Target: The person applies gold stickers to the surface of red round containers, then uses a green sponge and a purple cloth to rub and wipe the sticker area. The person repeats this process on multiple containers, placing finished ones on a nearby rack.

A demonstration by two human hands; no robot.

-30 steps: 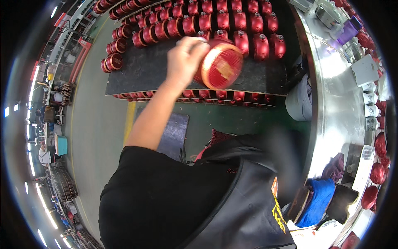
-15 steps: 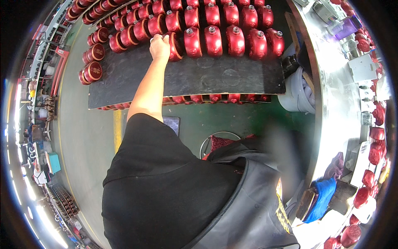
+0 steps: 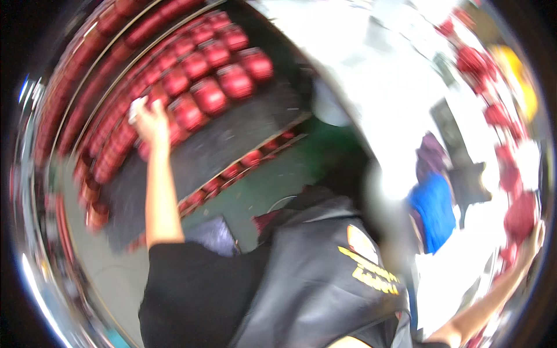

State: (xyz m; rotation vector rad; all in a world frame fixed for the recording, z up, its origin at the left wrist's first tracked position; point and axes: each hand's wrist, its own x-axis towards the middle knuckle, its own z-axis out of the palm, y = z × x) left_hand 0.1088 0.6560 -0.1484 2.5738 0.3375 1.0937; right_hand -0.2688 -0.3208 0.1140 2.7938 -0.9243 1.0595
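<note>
My left arm stretches out over a dark board, and my left hand is above the rows of round red bottles. Its fingers look apart, with something white on a fingertip, and I see nothing held between them. On the other side, my right hand reaches to the far right rim of the view, beside a red bottle on the bright worktop. Blur and the rim of the picture keep me from telling whether its fingers are closed on that bottle.
The black board carries the bottles; more red bottles stand on a level below it. A blue cloth and a purple cloth lie on the shiny worktop. A pale bucket stands between board and worktop.
The view has swung to the right and is blurred. My right hand has come into sight at the right rim. My left hand remains out over the bottle rows, its fingers now apart.
</note>
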